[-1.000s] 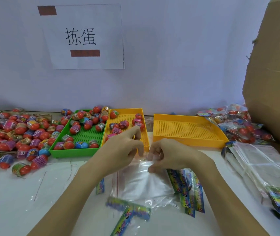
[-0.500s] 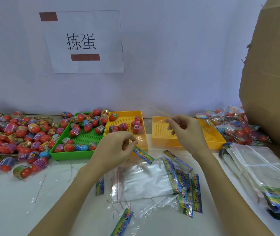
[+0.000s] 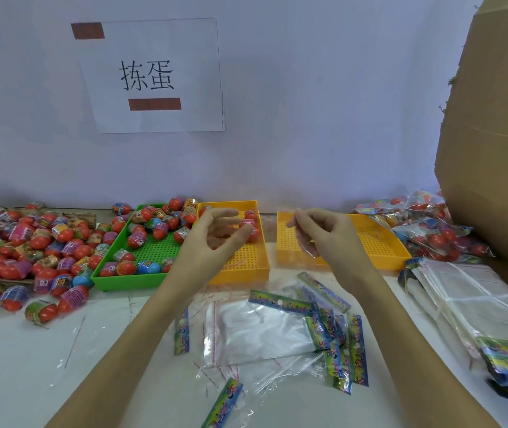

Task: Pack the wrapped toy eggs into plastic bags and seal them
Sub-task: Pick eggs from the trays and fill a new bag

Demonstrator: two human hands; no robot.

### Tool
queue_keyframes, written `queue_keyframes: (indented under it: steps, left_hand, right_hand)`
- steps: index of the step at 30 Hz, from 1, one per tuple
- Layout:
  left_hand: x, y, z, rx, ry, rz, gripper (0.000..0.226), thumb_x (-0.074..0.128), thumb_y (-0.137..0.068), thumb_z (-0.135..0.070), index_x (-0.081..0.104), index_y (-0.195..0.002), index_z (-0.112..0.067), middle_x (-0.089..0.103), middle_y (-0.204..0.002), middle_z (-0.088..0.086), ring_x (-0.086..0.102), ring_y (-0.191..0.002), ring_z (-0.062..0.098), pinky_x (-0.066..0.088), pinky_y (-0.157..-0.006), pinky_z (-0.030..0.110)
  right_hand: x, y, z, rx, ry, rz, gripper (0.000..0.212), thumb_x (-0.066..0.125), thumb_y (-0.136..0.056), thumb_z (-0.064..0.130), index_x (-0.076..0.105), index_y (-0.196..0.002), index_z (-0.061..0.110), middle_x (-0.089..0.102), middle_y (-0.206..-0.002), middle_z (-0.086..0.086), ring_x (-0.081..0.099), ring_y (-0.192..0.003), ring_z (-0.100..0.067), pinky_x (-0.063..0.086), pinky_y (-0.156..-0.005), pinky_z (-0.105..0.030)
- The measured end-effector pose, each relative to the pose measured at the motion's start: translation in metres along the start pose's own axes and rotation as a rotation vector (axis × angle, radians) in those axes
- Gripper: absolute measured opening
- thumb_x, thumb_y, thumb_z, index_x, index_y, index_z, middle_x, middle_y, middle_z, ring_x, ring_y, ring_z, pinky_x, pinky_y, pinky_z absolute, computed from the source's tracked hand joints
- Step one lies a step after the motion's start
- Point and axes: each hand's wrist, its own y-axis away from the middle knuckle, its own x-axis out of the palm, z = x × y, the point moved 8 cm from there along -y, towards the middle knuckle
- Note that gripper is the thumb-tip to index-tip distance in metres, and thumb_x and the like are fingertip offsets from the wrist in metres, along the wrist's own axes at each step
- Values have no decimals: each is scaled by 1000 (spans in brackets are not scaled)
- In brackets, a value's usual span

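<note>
The left hand [image 3: 215, 233] hangs released over the yellow tray [image 3: 246, 267]. The right hand [image 3: 317, 233] pinches a clear strip [image 3: 303, 242] hanging roughly upright. A plastic bag [image 3: 256, 332] lies flat, its long axis left-right.

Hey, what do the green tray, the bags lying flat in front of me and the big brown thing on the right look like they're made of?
Green tray: looks like rigid moulded plastic, glossy rim, perforated grid floor. Flat bags: thin clear plastic film, see-through with shiny creases, printed header strips. Brown box: probably corrugated cardboard, matte brown with a frayed edge.
</note>
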Motion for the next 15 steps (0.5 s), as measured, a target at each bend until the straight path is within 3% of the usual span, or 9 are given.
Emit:
queue_keyframes:
  steps: [3, 6, 9, 12, 15]
  left_hand:
    - [14, 3, 4, -68, 215, 121, 49, 80, -87, -33, 65, -132, -21, 78, -118, 2, 75, -108, 16, 61, -91, 27]
    - [14, 3, 5, -82, 234, 91, 34, 86, -82, -21, 78, -115, -14, 79, -95, 6, 72, -84, 16, 59, -77, 24]
    - [7, 2, 7, -66, 187, 79, 16, 87, -79, -28, 84, -90, -16, 80, -86, 7, 69, -75, 15, 56, -68, 22]
    - [5, 1, 6, -37, 171, 86, 15, 83, -81, -31, 85, -91, -19, 82, -91, 8, 75, -79, 17, 58, -69, 21]
    - [4, 1, 6, -31, 147, 94, 20, 76, -88, -27, 84, -100, -13, 82, -94, 7, 76, -79, 17, 60, -70, 23]
  right_hand:
    - [21, 4, 1, -2, -66, 133, 30, 59, -105, 27, 74, -85, 10, 54, -65, -3, 44, -56, -17, 34, -52, -24]
    - [29, 6, 0, 33, -103, 179, 29, 61, -103, 32, 76, -81, 22, 54, -66, 1, 45, -60, -16, 36, -55, -23]
    - [25, 5, -3, 50, -137, 133, 29, 62, -103, 32, 78, -87, 14, 59, -68, -4, 47, -65, -24, 38, -58, -28]
    - [17, 3, -7, 100, -173, 53, 24, 63, -102, 29, 77, -96, 10, 67, -76, 0, 58, -70, -17, 44, -60, -25]
    - [10, 3, -5, 89, -185, -56, 20, 64, -101, 28, 73, -112, 13, 77, -100, -1, 70, -93, -17, 54, -73, -29]
